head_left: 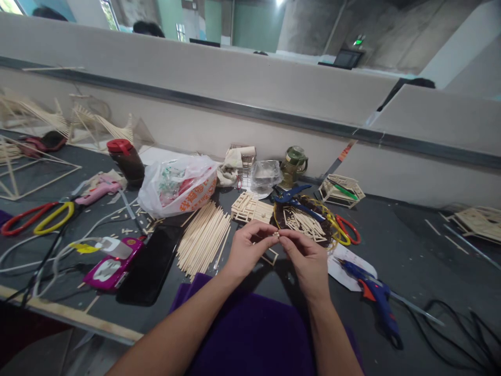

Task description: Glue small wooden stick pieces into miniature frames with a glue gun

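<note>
My left hand (250,245) and my right hand (307,256) meet over the table, fingertips pinched together. Between them is a tiny cluster of pale wooden pieces (276,234), too small to make out fully. Just below, a small rectangular stick frame (271,257) is partly hidden by my hands. Behind my left hand stands a little wooden stick model (252,208). A round basket (332,237) with short cut sticks (303,223) sits behind my right hand, blue-handled pliers (297,198) lying across it. A bundle of long round sticks (205,237) lies to the left.
Right of my hands, a blue glue gun (373,292) rests by white paper (352,263). Red-and-yellow scissors (347,230) lie beside the basket. On the left are a black phone (151,266), a purple power strip (113,263), cables, a plastic bag (178,185) and a bottle (127,162).
</note>
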{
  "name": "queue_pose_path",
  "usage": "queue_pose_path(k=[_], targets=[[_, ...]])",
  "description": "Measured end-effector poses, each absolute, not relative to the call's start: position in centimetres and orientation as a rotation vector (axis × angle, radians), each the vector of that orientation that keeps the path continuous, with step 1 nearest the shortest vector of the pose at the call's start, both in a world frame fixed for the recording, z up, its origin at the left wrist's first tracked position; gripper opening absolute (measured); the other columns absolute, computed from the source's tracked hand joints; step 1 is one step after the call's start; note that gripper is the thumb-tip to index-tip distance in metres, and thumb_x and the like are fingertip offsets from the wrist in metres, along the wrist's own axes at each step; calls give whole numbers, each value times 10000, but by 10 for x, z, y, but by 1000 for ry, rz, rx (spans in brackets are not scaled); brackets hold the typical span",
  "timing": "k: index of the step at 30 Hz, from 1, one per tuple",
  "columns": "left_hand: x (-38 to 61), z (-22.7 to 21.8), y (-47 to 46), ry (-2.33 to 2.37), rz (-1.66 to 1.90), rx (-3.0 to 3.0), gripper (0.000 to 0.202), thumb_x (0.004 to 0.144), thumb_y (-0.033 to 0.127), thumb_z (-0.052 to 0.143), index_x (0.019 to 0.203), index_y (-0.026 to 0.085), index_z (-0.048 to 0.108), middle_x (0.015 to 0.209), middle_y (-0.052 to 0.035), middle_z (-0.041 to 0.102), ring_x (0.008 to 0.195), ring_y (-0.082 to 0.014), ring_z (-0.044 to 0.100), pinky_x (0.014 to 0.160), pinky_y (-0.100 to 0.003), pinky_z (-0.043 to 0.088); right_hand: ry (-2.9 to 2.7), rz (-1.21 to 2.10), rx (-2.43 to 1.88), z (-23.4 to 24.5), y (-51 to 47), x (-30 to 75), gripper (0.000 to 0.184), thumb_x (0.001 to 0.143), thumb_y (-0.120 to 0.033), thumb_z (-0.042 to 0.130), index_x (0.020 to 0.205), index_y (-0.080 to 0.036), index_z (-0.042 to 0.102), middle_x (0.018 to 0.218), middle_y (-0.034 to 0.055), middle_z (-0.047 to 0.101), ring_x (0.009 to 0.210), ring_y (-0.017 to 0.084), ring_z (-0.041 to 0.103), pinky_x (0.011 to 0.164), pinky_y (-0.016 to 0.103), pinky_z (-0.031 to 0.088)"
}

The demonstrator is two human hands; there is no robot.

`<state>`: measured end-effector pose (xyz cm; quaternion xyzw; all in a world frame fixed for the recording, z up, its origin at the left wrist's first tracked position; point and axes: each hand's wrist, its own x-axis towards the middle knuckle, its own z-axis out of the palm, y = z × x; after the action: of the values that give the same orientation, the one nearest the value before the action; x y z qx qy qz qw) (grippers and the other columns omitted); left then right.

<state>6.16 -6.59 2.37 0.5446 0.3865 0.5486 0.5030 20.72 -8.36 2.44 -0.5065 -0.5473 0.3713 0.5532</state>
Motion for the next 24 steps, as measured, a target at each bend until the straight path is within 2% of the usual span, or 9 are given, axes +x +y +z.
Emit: queue_pose_path(k=[13, 24], targets=[[63, 18, -63, 908, 1269, 1203, 228, 701, 307, 754, 878, 169, 716, 834, -48, 654, 761, -154, 594, 693, -270, 462, -1251, 925, -1214, 24, -82, 207, 209, 776, -325, 691, 939, -195, 702, 845, 25, 704, 720, 151, 619, 624, 268, 496], [63, 18, -63, 937, 1302, 1276, 196, 706, 286, 747, 870, 183, 718, 844, -41, 633, 767, -151, 578, 697, -271, 456, -1243, 947, -1199, 25, -81, 207, 231, 768, -334, 704, 958, -204, 696, 876, 25, 703, 775, 163, 628, 709, 298, 505]])
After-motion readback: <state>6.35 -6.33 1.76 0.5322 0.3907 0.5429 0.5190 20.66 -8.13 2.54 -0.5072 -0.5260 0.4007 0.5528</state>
